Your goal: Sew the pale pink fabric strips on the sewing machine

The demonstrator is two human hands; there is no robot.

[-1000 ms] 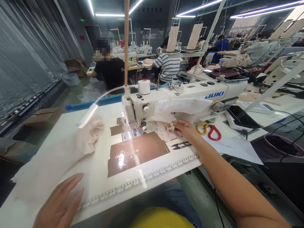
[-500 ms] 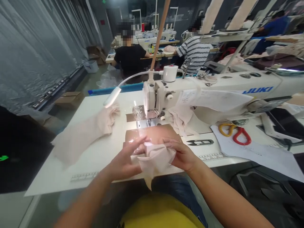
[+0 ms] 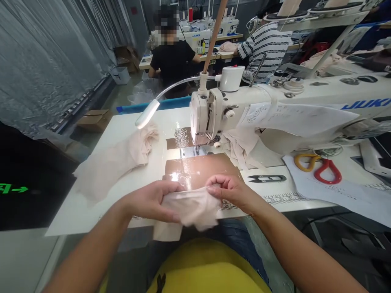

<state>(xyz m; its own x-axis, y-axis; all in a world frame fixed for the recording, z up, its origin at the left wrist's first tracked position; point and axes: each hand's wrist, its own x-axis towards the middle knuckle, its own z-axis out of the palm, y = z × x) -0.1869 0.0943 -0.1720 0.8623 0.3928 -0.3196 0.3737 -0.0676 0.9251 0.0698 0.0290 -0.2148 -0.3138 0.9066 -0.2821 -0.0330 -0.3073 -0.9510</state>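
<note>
A pale pink cloth (image 3: 195, 205) hangs between my two hands at the front edge of the white table, its lower part drooping past the edge. My left hand (image 3: 154, 200) grips its left end, thumb in front. At the upper right corner, my right hand (image 3: 227, 189) pinches the cloth between thumb and fingers. Just beyond lies a brown board (image 3: 201, 169) under shiny clear film, in front of the needle area of a white sewing machine (image 3: 210, 114). More pale cloth (image 3: 122, 162) lies bunched on the left of the table.
Black thread snips (image 3: 267, 179) lie right of the board. Scissors with a red handle (image 3: 328, 171) and a yellow handle rest on white paper (image 3: 342, 195). A lamp (image 3: 147, 114) reaches over the table. Two people sit at machines beyond.
The cloth has been spread wider between my hands, and my left hand has moved left. The view has shifted, so the machine and scissors appear farther right.
</note>
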